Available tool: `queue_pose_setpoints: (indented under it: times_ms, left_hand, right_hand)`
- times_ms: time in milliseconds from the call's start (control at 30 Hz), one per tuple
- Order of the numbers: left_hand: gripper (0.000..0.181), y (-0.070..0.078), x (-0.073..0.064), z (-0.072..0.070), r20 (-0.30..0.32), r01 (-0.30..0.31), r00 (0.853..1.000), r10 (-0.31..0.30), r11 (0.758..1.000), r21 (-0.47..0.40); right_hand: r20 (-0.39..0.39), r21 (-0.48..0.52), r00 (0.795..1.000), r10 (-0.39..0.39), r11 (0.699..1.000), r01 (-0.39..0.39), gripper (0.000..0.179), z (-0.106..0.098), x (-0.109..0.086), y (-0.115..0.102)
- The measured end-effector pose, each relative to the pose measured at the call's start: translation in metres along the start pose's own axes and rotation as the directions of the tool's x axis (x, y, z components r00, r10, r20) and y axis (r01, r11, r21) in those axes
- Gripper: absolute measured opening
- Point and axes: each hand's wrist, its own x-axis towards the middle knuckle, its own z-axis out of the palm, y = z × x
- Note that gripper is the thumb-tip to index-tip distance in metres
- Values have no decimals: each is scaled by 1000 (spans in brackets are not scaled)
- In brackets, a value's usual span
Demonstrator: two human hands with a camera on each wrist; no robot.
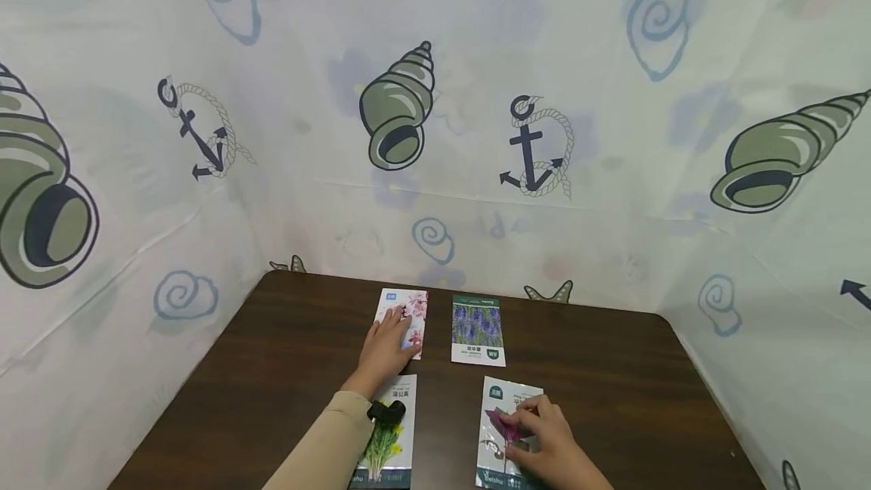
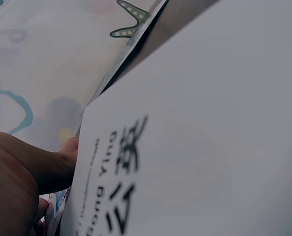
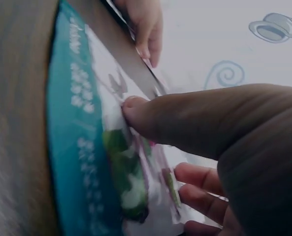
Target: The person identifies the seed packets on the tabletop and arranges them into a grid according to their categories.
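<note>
My left hand rests with extended fingers on a white seed packet with pink blossoms at the back left. Nearer me, partly under that forearm, lies a dandelion seed packet; its lettered white face fills much of the left wrist view. At the front right, my right hand touches a white packet with a purple picture, thumb and loosely bent fingers spread apart on its face. The teal strip of this packet shows in the right wrist view.
A packet with purple flower spikes lies at the back right. All the packets are flat on a dark brown table. White cloth walls printed with shells and anchors stand behind the table and along both sides.
</note>
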Motion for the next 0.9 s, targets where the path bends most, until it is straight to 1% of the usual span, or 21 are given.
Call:
queue_pose_setpoints:
  times_ms: [67,167,267,433,467,533,667,700,900]
  left_hand:
    - [69,1,1,-1,-6,-4,1000,4,1000,0]
    - [69,2,3,-2,-23,-18,1000,18,1000,-6]
    - [69,1,2,-1,-16,-10,1000,10,1000,4]
    - [69,0,-4,1,-1,7,1000,-7,1000,8]
    - [69,0,-5,1,-2,5,1000,-5,1000,9]
    - [69,-1,-5,2,-4,4,1000,-4,1000,-7]
    - [69,-1,-4,1,-10,-4,1000,4,1000,-9]
    - [69,-1,-4,1,-11,-5,1000,4,1000,-12]
    - [68,-1,-5,1,-8,-7,1000,7,1000,-9]
  right_hand:
    - [-19,-15,1000,-15,1000,15,46,2,1,-1]
    - [-50,-10,998,-26,1000,26,48,5,2,-3]
    - [-50,1,998,-46,999,46,48,7,1,-3]
    - [-18,3,996,-85,996,85,47,9,-3,-6]
    - [-26,-6,994,-108,994,108,47,10,-3,-6]
    - [-22,-14,992,-128,992,127,47,13,-4,-8]
    - [-11,-16,987,-162,987,162,49,17,-3,-12]
    - [7,-5,989,-150,989,150,49,17,-3,-13]
    - [75,25,988,-132,991,131,53,19,-2,-18]
